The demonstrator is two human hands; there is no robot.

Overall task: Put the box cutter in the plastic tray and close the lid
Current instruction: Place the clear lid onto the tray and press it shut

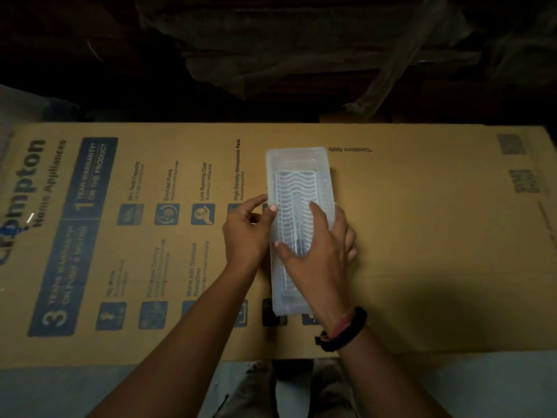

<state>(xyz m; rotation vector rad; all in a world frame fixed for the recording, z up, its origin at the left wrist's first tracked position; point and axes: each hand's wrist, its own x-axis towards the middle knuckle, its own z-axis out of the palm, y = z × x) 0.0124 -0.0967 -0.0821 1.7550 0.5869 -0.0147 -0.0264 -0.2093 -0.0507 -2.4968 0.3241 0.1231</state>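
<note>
A long clear plastic tray (297, 159) lies lengthwise on a big cardboard box, its translucent lid with a wavy ribbed pattern lying over it. A dark slim shape, likely the box cutter (299, 245), shows faintly through the lid near the middle. My left hand (245, 230) grips the tray's left edge, thumb on top of the rim. My right hand (319, 251) lies flat on the lid, fingers spread, and covers the tray's near right part. A black band sits on that wrist.
The large printed cardboard box (422, 236) serves as the work surface and spans the whole width. Behind its far edge are dark crumpled plastic sheets (301, 49). Below the near edge I see a grey floor and my legs (301, 390).
</note>
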